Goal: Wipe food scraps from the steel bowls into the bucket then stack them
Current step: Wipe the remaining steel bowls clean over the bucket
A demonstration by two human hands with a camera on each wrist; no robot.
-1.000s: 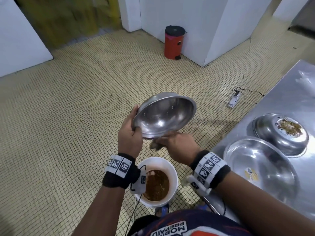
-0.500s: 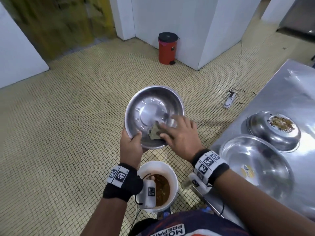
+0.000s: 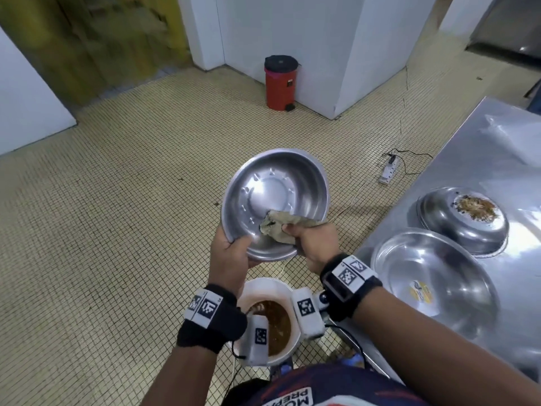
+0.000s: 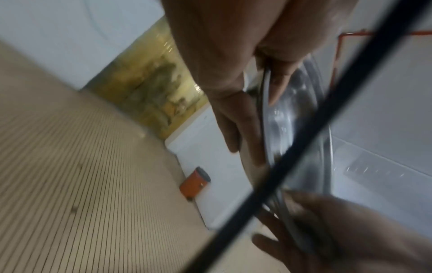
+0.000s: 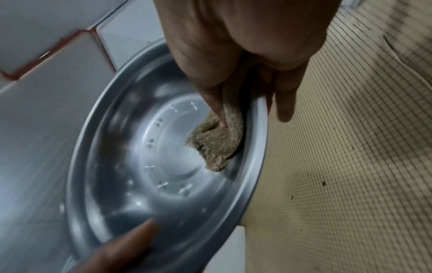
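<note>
Head view: the left hand (image 3: 227, 259) grips the near rim of a steel bowl (image 3: 275, 197), thumb curled over the edge onto the inner wall, fingers behind. The bowl is tilted, its inside facing the camera, held in the air above the floor (image 3: 117, 215). The right hand (image 3: 314, 244) is closed around a brownish rag (image 3: 278, 228) and presses it against the bowl's lower inner wall, right of the left thumb. The bucket (image 3: 273, 320) stands on the floor below and nearer than the bowl, between the two wrists, with brown slop inside. On the steel table (image 3: 483, 159) at right lie an empty dish (image 3: 433, 276) and, beyond it, touching or just beside it, an upturned bowl (image 3: 462, 221) with scraps on its base. A red bin (image 3: 280, 83) stands by the far wall; a power strip (image 3: 389, 171) lies on the floor.

Left wrist view: blurred. The left hand (image 4: 233, 64) pinches the bowl (image 4: 294, 118) rim, thumb inside, fingers along the outside. The right hand (image 4: 350, 230) is at the lower rim. A black cable (image 4: 304, 144) crosses the frame.

Right wrist view: the right hand (image 5: 238, 55) holds the rag (image 5: 215, 144), thumb pushing it into the bowl (image 5: 131, 166) by the rim, while other fingers lie outside the rim. The left hand's thumb (image 5: 131, 245) rests inside the opposite edge.
</note>
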